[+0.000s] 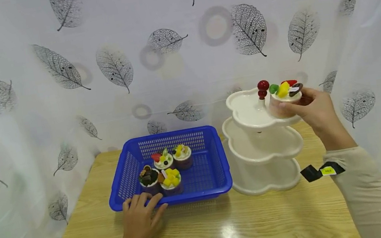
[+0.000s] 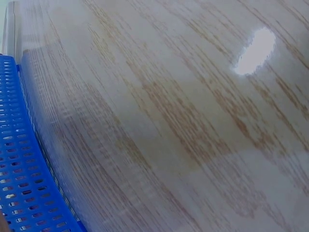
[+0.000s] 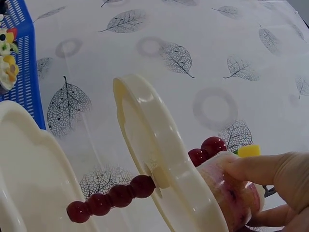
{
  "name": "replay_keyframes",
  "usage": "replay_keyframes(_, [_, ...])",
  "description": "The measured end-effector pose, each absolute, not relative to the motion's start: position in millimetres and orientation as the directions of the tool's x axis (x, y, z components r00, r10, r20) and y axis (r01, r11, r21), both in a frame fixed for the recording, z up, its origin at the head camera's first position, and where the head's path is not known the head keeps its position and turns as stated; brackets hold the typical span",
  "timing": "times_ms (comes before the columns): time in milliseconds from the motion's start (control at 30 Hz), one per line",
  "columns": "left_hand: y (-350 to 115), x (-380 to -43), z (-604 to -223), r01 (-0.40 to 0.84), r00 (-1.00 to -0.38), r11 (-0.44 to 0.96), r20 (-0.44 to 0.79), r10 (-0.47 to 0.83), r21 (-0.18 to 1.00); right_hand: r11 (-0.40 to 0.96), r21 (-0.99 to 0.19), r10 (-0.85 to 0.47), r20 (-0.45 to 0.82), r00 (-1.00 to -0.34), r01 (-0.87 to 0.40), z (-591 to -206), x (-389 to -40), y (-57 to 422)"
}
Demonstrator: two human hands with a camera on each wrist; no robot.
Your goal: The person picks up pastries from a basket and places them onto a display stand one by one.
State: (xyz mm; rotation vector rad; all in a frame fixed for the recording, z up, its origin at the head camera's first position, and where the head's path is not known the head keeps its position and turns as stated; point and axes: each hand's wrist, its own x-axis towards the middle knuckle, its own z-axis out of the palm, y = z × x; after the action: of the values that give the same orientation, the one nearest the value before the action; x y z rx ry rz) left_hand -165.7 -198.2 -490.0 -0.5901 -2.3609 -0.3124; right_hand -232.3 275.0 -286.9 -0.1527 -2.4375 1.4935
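Observation:
My right hand (image 1: pixel 318 113) grips a toy cupcake (image 1: pixel 283 105) topped with fruit pieces, at the right side of the top tier of a white three-tier stand (image 1: pixel 249 111). In the right wrist view, thumb and fingers pinch the cup (image 3: pixel 231 193) close against the tier (image 3: pixel 159 130); whether its base touches the tier I cannot tell. My left hand (image 1: pixel 140 222) rests with loosely spread fingers on the front rim of a blue plastic basket (image 1: pixel 202 194). Inside the basket's left half stand several cupcakes (image 1: pixel 170 180) with cream, fruit and dark toppings.
A red beaded knob (image 1: pixel 263 90) rises from the stand's top tier. The middle tier (image 1: pixel 265 144) and bottom tier (image 1: pixel 266 173) lie below it. All stand on a wooden table (image 1: pixel 201 234), with a leaf-print curtain (image 1: pixel 177 83) behind and at both sides.

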Motion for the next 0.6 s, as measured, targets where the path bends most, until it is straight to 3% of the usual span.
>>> replay_keyframes(600, [-197.3,-165.1,-490.8,0.478,-0.684,0.876,0.654,0.322,0.069,0.481,-0.871,0.247,0.244,-0.938,-0.100,-291.9,-229.7,271.5])
